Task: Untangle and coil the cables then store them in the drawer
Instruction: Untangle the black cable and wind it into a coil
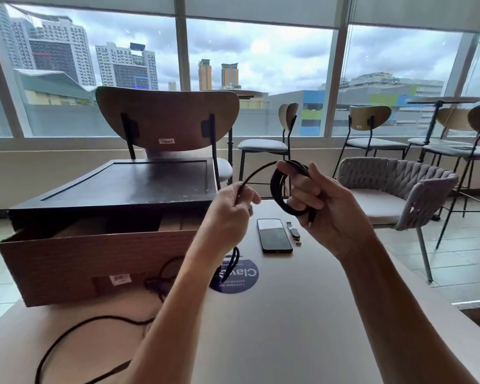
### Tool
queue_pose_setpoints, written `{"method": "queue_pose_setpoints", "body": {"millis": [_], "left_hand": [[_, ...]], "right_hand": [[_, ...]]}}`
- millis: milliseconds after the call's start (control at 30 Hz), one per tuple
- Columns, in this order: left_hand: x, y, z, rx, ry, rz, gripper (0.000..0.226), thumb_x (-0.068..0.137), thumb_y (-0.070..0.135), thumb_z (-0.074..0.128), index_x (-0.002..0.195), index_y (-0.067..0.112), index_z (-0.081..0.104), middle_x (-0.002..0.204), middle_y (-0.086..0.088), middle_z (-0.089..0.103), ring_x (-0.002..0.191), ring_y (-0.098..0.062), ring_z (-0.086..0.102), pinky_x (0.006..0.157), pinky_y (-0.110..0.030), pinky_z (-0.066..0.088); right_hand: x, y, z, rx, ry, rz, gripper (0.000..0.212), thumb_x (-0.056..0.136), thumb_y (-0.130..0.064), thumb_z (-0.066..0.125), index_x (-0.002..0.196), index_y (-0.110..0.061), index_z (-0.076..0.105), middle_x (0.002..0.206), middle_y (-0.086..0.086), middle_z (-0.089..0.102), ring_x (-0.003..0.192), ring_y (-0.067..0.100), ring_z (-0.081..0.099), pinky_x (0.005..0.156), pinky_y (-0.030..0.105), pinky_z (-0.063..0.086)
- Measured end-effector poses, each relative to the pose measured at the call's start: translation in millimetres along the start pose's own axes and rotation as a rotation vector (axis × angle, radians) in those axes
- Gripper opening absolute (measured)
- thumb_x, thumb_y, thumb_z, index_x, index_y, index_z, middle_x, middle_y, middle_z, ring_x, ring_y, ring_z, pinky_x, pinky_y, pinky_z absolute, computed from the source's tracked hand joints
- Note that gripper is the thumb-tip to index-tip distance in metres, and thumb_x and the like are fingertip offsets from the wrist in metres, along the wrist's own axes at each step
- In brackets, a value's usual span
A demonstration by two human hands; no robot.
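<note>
A black cable is partly wound into a small coil (281, 199) held up over the table by my right hand (324, 206), thumb on top of the loops. Its free strand arcs left into my left hand (230, 209), which pinches it; the loose end (232, 263) dangles below that hand. A second black cable (75, 329) lies loose on the table at the near left, with a knotted bunch (157, 284) by the drawer front. The wooden drawer (75, 261) is pulled open from a dark box (128, 187) at the left.
A phone (273, 235) and a small watch-like object (293, 232) lie on the beige table (302, 314) beyond my hands. A round blue sticker (244, 278) marks the table's middle. Chairs stand behind the table and to the right, under large windows.
</note>
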State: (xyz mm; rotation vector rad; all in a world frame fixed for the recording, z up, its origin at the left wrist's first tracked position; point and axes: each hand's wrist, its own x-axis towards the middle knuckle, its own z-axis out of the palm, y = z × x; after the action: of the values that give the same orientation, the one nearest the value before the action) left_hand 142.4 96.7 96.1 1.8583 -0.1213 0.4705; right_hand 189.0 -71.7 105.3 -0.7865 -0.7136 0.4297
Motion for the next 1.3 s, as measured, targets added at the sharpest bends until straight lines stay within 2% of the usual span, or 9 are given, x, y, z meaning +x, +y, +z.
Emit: {"method": "queue_pose_setpoints", "body": {"millis": [333, 433, 567, 700, 867, 1000, 1067, 1200, 1300], "left_hand": [[-15, 18, 21, 0.409, -0.171, -0.078, 0.03, 0.109, 0.038, 0.027, 0.122, 0.017, 0.044, 0.107, 0.004, 0.048, 0.092, -0.014, 0.046, 0.083, -0.029, 0.032], [-14, 15, 22, 0.459, -0.217, -0.082, 0.026, 0.109, 0.035, 0.029, 0.109, 0.017, 0.047, 0.111, -0.005, 0.055, 0.089, -0.019, 0.048, 0.078, -0.032, 0.034], [-16, 11, 22, 0.566, -0.345, -0.102, 0.025, 0.105, 0.024, 0.043, 0.128, 0.019, 0.052, 0.117, -0.004, 0.059, 0.09, -0.02, 0.057, 0.07, -0.027, 0.043], [-12, 1, 7, 0.534, -0.315, -0.052, 0.012, 0.099, 0.015, 0.055, 0.108, 0.019, 0.063, 0.098, -0.003, 0.068, 0.083, -0.021, 0.069, 0.064, -0.029, 0.058], [-5, 5, -2, -0.133, -0.146, -0.074, 0.014, 0.1, 0.008, 0.058, 0.091, 0.006, 0.069, 0.071, -0.001, 0.069, 0.057, -0.008, 0.058, 0.057, -0.018, 0.049], [-10, 12, 2, -0.172, -0.254, -0.023, 0.021, 0.102, 0.007, 0.052, 0.091, 0.003, 0.069, 0.071, -0.001, 0.069, 0.053, -0.006, 0.046, 0.054, -0.015, 0.038], [-12, 15, 4, -0.173, -0.281, -0.008, 0.023, 0.103, 0.009, 0.051, 0.091, 0.004, 0.07, 0.072, -0.001, 0.071, 0.053, -0.006, 0.047, 0.056, -0.015, 0.04], [-11, 16, 4, -0.215, -0.249, 0.019, 0.028, 0.104, 0.007, 0.048, 0.084, 0.006, 0.067, 0.065, 0.0, 0.067, 0.049, -0.004, 0.042, 0.054, -0.018, 0.038], [-11, 14, -1, -0.239, -0.298, -0.027, 0.03, 0.104, 0.008, 0.048, 0.081, 0.008, 0.066, 0.064, 0.0, 0.064, 0.046, -0.003, 0.04, 0.052, -0.017, 0.037]], "right_hand": [[5, -1, -5, 0.22, 0.147, -0.088, 0.033, 0.101, -0.017, 0.038, 0.122, 0.004, 0.052, 0.062, -0.009, 0.037, 0.049, 0.006, 0.035, 0.058, 0.016, 0.038], [8, 0, -11, 0.347, 0.236, -0.143, 0.033, 0.099, -0.009, 0.041, 0.127, 0.007, 0.046, 0.064, -0.007, 0.046, 0.05, 0.006, 0.039, 0.057, 0.019, 0.044], [9, -2, -20, 0.442, 0.344, -0.241, 0.038, 0.087, -0.002, 0.048, 0.124, 0.008, 0.046, 0.063, -0.005, 0.045, 0.048, 0.005, 0.042, 0.058, 0.02, 0.047], [5, -13, -30, 0.264, 0.522, -0.391, 0.018, 0.103, -0.006, 0.036, 0.113, 0.001, 0.05, 0.061, -0.007, 0.044, 0.048, 0.007, 0.035, 0.059, 0.02, 0.042], [-1, -20, -25, -0.431, 0.657, -0.509, 0.029, 0.106, -0.014, 0.038, 0.104, -0.006, 0.066, 0.063, -0.009, 0.059, 0.052, 0.006, 0.035, 0.056, 0.023, 0.029], [0, -5, -2, -0.885, 0.49, -0.479, 0.028, 0.107, -0.015, 0.04, 0.111, -0.016, 0.067, 0.076, 0.002, 0.066, 0.053, 0.007, 0.032, 0.053, 0.024, 0.027], [3, 6, 9, -0.888, 0.365, -0.422, 0.022, 0.106, -0.013, 0.041, 0.104, -0.019, 0.062, 0.094, -0.004, 0.075, 0.053, 0.009, 0.036, 0.05, 0.025, 0.029], [9, 23, 16, -0.777, 0.228, -0.276, 0.023, 0.106, -0.013, 0.04, 0.108, 0.002, 0.057, 0.078, 0.029, 0.055, 0.047, 0.014, 0.049, 0.048, 0.022, 0.042], [10, 25, 10, -0.638, 0.162, -0.181, 0.025, 0.102, -0.02, 0.046, 0.111, -0.001, 0.059, 0.082, 0.024, 0.054, 0.047, 0.015, 0.052, 0.05, 0.025, 0.046]]}}
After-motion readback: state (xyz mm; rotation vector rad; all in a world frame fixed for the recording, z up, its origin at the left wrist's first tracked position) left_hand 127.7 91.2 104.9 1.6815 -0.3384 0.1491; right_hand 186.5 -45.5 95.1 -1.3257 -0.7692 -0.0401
